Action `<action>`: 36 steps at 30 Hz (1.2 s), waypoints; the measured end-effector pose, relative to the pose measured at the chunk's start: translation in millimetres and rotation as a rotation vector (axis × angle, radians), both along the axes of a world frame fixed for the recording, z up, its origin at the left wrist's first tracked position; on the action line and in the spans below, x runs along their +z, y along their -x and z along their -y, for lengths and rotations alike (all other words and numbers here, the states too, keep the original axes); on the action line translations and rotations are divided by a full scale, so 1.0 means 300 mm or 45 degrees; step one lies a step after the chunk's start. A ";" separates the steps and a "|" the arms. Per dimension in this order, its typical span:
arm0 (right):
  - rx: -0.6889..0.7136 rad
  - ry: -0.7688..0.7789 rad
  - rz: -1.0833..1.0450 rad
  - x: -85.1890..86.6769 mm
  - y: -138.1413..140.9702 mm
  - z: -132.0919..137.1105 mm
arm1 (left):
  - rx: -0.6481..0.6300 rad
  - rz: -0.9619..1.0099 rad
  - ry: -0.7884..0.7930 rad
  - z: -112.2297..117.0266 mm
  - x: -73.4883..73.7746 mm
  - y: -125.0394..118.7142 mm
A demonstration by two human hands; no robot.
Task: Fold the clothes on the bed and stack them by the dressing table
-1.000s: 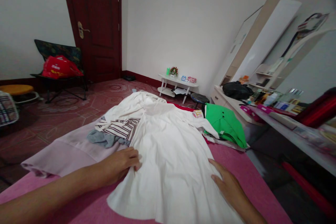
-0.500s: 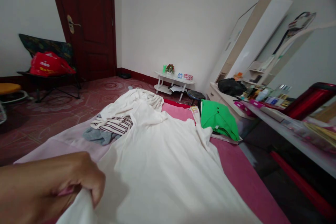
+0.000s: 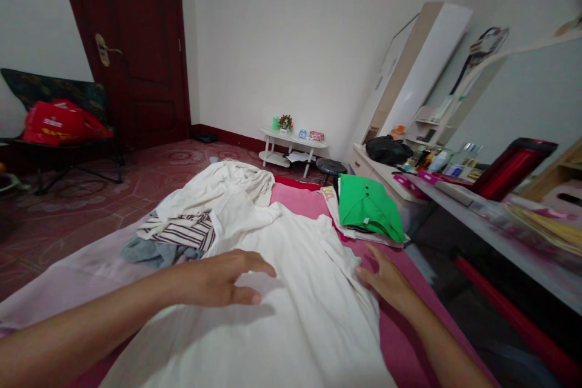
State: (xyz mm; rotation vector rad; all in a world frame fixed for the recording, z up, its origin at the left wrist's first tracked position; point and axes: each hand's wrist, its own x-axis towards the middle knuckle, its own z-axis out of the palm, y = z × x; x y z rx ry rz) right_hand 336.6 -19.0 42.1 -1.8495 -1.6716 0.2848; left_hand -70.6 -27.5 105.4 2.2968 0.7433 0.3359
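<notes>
A white T-shirt [image 3: 291, 321] lies spread over the pink bed, its collar end pointing away from me. Above its left half hovers my left hand [image 3: 227, 279], thumb and fingers apart, holding nothing. At the shirt's right edge is my right hand [image 3: 382, 276], also with thumb and fingers apart; whether it touches the cloth I cannot tell. Beyond the shirt, to the right, rests a folded green garment [image 3: 368, 206] on top of other folded clothes. A loose heap of white clothing [image 3: 218, 185] lies to the left, with a striped garment [image 3: 184, 230] and a grey-blue one [image 3: 154, 251] under it.
A dressing table [image 3: 364, 160] with bottles and a black bag [image 3: 388, 150] runs along the right side. At the far wall stands a small white table [image 3: 293, 138] beside a round stool [image 3: 330, 167]. A red bag [image 3: 63, 123] sits on a folding chair near the dark red door [image 3: 140, 54].
My left hand has let go of the shirt's near left edge and moved forward and right over it. My right hand has come into view on the right. The shirt lies flatter at the near left.
</notes>
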 end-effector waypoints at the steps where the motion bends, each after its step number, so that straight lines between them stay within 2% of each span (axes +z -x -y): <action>1: -0.026 -0.014 -0.008 -0.033 0.015 -0.041 | 0.003 -0.002 -0.074 -0.019 -0.051 -0.051; 3: -0.012 0.028 -0.034 -0.086 0.039 -0.093 | 0.024 -0.083 -0.173 -0.046 -0.165 -0.130; 5: 0.036 0.061 -0.053 -0.114 0.038 -0.108 | 0.063 -0.156 -0.304 -0.058 -0.268 -0.178; 7: 0.027 0.035 -0.044 -0.116 -0.007 -0.099 | 0.101 -0.163 -0.448 -0.060 -0.338 -0.199; 9: -0.125 -0.065 -0.026 -0.104 -0.096 -0.076 | 0.126 -0.140 -0.536 -0.057 -0.370 -0.204; 11: -0.378 -0.141 0.031 -0.088 -0.206 -0.049 | 0.125 -0.140 -0.558 -0.053 -0.373 -0.203; 13: -0.592 -0.079 0.166 -0.074 -0.297 -0.027 | 0.126 -0.150 -0.565 -0.049 -0.362 -0.202; 15: -0.688 -0.019 0.357 -0.061 -0.328 -0.016 | 0.126 -0.156 -0.567 -0.045 -0.352 -0.203; 17: -0.654 -0.115 0.511 -0.047 -0.287 -0.022 | 0.114 -0.163 -0.563 -0.042 -0.349 -0.207; 18: -0.583 -0.204 0.544 -0.040 -0.243 -0.032 | 0.106 -0.165 -0.561 -0.044 -0.350 -0.210; 21: -0.221 -0.365 0.452 -0.021 -0.065 -0.086 | 0.062 -0.156 -0.553 -0.073 -0.357 -0.219; 23: -0.032 -0.322 0.376 -0.012 0.047 -0.136 | 0.072 -0.150 -0.555 -0.127 -0.360 -0.229; 24: 0.001 -0.251 0.369 -0.010 0.090 -0.164 | 0.103 -0.165 -0.560 -0.166 -0.361 -0.234; 27: -0.062 0.015 0.409 -0.014 0.166 -0.259 | 0.345 -0.314 -0.578 -0.313 -0.353 -0.247; 30: -0.155 0.155 0.404 -0.031 0.179 -0.355 | 0.623 -0.426 -0.587 -0.453 -0.339 -0.255; 33: -0.185 0.247 0.353 -0.052 0.170 -0.425 | 0.784 -0.435 -0.605 -0.543 -0.331 -0.270; 36: -0.172 0.314 0.223 -0.072 0.158 -0.454 | 0.902 -0.434 -0.581 -0.597 -0.327 -0.298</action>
